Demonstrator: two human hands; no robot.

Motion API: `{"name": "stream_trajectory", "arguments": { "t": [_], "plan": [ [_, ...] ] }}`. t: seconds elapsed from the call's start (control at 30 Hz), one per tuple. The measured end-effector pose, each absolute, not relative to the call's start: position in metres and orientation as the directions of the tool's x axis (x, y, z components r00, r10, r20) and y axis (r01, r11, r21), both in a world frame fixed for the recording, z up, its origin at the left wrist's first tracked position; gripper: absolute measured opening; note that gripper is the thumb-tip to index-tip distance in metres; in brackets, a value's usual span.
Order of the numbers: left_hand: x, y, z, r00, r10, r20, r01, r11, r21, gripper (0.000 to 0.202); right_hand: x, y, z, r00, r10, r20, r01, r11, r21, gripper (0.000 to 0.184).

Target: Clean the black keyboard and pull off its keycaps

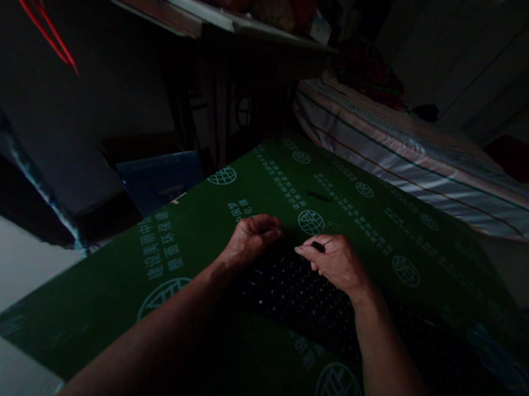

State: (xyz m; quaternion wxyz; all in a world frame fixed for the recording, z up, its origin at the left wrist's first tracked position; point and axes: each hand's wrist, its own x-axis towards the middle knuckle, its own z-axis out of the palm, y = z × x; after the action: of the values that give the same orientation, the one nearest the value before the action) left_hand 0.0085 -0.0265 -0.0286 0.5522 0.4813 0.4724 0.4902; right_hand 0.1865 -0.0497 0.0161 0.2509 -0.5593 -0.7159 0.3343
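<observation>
A black keyboard (pixel 298 298) lies on the green printed board, its far edge in deep shadow. At its far left corner, my left hand (pixel 252 240) is closed with the fingers curled; whatever they grip is hidden. Above the far edge of the keys, my right hand (pixel 335 260) pinches a small black piece (pixel 318 246) between thumb and fingers. The two hands are a short way apart. Farther back on the board lies another small dark piece (pixel 318 195), too dim to name.
The green board (pixel 99 305) has white globe marks and lettering. Crumpled clear plastic (pixel 501 359) lies at its right. Beyond stand a cluttered table (pixel 192 25) and a mattress (pixel 406 140). A blue flat thing (pixel 161 177) is at the left, and red cords (pixel 38 5) hang upper left.
</observation>
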Motion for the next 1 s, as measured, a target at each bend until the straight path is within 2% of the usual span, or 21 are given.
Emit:
{"name": "stream_trajectory", "arguments": {
  "t": [0.17,0.33,0.43,0.57,0.7,0.8,0.9,1.0],
  "plan": [
    [0.009,-0.026,-0.029,0.073,0.996,-0.052,-0.088,0.059,0.994,0.021,0.186,-0.047,0.010,-0.250,0.968,-0.023,0.628,0.145,-0.764,0.022],
    [0.009,-0.027,-0.026,0.073,0.997,-0.041,-0.058,0.045,0.997,0.021,0.191,-0.051,0.005,-0.178,0.984,-0.028,0.602,0.086,-0.794,0.025],
    [0.009,-0.028,-0.024,0.083,0.996,-0.029,-0.006,0.029,1.000,0.023,0.192,-0.054,0.004,-0.151,0.988,-0.031,0.572,0.062,-0.818,0.025],
    [0.009,-0.028,-0.025,0.076,0.997,-0.006,0.108,-0.002,0.994,0.024,0.192,-0.054,0.001,-0.157,0.987,0.027,0.550,0.110,-0.828,0.023],
    [0.009,-0.030,-0.023,0.158,0.979,0.127,0.301,-0.170,0.938,0.021,0.191,-0.053,-0.002,-0.157,0.984,0.086,0.559,0.160,-0.814,0.022],
    [0.010,-0.035,-0.015,0.316,0.920,0.230,0.450,-0.359,0.817,0.021,0.190,-0.052,-0.002,-0.167,0.983,0.076,0.558,0.158,-0.815,0.021],
    [0.012,-0.037,-0.007,0.436,0.854,0.282,0.507,-0.492,0.708,0.023,0.189,-0.050,-0.002,-0.181,0.980,0.079,0.560,0.169,-0.811,0.019],
    [0.013,-0.035,-0.007,0.505,0.811,0.297,0.512,-0.558,0.653,0.027,0.186,-0.047,-0.003,-0.206,0.974,0.100,0.591,0.205,-0.780,0.018]
  ]
}}
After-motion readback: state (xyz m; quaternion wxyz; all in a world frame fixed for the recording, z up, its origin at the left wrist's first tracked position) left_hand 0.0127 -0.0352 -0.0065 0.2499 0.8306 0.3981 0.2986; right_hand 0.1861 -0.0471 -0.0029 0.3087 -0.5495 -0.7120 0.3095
